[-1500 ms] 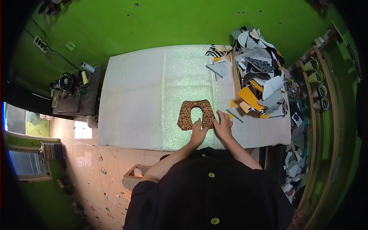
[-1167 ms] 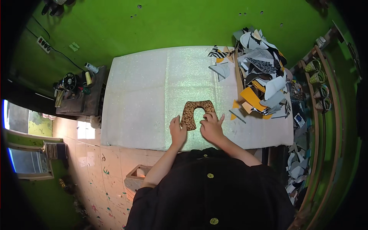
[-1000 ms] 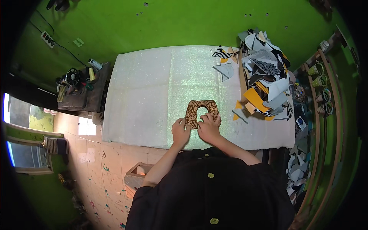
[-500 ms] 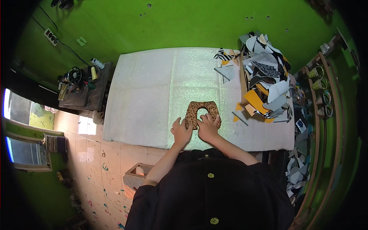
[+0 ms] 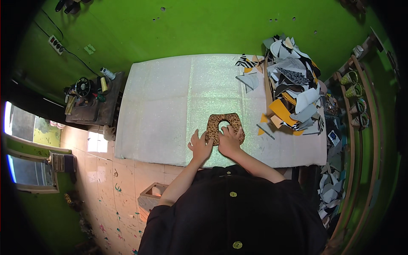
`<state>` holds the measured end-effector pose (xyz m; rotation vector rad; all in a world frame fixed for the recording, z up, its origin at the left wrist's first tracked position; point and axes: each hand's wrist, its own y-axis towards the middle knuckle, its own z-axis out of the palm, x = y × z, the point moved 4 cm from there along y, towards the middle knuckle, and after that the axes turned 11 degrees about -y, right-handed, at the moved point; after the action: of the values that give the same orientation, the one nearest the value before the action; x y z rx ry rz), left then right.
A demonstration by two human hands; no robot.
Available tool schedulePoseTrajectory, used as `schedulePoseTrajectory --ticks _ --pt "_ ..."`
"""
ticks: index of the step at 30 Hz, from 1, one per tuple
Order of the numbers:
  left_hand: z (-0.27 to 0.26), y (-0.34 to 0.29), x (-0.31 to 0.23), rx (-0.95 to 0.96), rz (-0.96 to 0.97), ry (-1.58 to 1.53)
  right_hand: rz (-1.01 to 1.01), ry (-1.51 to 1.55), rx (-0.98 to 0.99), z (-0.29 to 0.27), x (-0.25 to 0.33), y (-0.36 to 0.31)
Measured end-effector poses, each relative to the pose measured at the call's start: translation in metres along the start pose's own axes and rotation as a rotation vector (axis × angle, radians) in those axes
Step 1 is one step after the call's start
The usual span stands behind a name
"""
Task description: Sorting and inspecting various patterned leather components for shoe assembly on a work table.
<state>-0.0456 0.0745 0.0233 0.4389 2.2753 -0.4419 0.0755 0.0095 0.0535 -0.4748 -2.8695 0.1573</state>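
A horseshoe-shaped piece [image 5: 213,123] with a brown and gold swirl pattern lies on the white, shimmering sheet of the table [image 5: 153,106], its open end toward me. Beside its left leg rests my left hand [image 5: 200,143], open with fingers spread, the thumb side touching the edge. Across the right leg and the inner opening lies my right hand [image 5: 229,141], its fingers apart and pressed down on the piece. It covers much of that leg.
Heaped offcuts [image 5: 295,89] in white, grey, yellow and zebra print fill the table's right end, with loose scraps [image 5: 250,80] beside them. A sewing machine [image 5: 83,87] and thread spools [image 5: 104,83] stand at left. Small shoes [image 5: 355,90] hang on a wooden rack at right.
The fingers of my left hand have spread a little wider. My right hand and the patterned piece stay almost in place; the whole view has shifted very slightly.
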Motion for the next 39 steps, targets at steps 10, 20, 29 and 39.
schedulePoseTrajectory --ticks 10,20,29,39 --pt "-0.008 0.002 -0.009 -0.021 -0.017 -0.087 0.012 -0.004 -0.029 0.001 -0.002 0.001" --pt "-0.014 0.025 0.002 -0.093 -0.069 -0.123 0.302 0.161 -0.200 -0.035 -0.048 -0.007" --pt "0.004 0.015 -0.100 0.274 0.396 0.005 0.531 0.172 -0.180 -0.008 -0.103 -0.010" --pt "0.047 0.032 -0.076 0.541 0.038 -0.087 0.508 0.345 -0.180 0.001 -0.102 -0.009"
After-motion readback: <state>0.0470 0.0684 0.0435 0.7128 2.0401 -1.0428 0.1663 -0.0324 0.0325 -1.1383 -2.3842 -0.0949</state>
